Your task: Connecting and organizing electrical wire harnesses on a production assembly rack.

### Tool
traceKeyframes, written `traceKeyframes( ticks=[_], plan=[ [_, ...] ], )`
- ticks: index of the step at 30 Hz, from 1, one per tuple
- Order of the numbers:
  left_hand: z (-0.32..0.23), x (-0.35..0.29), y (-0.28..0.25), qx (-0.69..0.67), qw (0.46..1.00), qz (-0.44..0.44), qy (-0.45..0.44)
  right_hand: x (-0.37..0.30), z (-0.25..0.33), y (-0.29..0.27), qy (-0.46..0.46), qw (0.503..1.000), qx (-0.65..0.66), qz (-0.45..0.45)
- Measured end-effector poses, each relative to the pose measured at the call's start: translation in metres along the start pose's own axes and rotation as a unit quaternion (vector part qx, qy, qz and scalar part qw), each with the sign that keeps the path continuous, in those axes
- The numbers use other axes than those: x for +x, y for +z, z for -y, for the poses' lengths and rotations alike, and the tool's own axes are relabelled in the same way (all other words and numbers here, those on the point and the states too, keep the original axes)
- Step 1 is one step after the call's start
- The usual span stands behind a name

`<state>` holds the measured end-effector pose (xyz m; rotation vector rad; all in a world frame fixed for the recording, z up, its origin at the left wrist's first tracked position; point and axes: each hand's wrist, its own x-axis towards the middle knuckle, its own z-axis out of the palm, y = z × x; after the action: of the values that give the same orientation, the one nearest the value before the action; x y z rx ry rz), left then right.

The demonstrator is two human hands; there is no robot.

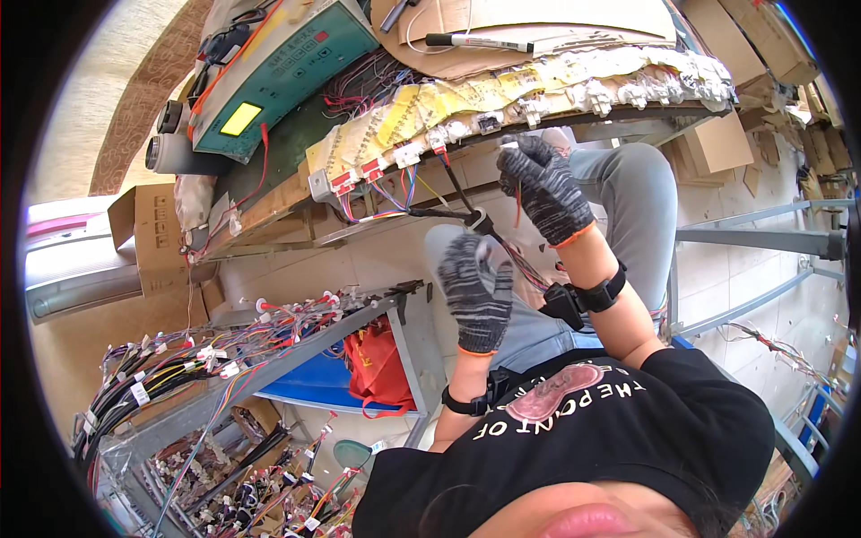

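My gloved left hand [478, 291] closes on the wire harness [448, 213] at the board's [269, 202] six o'clock edge, right hand [544, 186] pinching a lead at two o'clock; I judge the bundle light, limp, snag-prone, best gripped at its taped trunk.

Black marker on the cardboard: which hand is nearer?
Right. The right hand is below the black marker, at the board's edge; the left hand sits lower still, farther away.
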<state>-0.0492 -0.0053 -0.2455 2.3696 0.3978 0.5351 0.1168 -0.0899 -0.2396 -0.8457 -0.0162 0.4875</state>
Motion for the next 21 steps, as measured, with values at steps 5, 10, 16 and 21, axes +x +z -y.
traceKeyframes(
  ticks=[5,10,16,21],
  plan=[
    [-0.005,0.005,-0.010,-0.004,0.995,-0.094,0.011,0.005,0.008,0.023,0.020,0.980,-0.161,-0.113],
    [-0.005,0.003,-0.008,0.006,0.997,-0.071,0.029,0.013,0.015,0.034,0.044,0.974,-0.190,-0.117],
    [-0.001,0.005,-0.005,-0.019,0.998,-0.064,0.022,0.018,0.021,0.029,0.070,0.972,-0.207,-0.082],
    [-0.001,0.008,-0.003,-0.041,0.996,-0.070,0.043,0.023,0.019,0.022,0.062,0.980,-0.182,-0.057]
  ],
)
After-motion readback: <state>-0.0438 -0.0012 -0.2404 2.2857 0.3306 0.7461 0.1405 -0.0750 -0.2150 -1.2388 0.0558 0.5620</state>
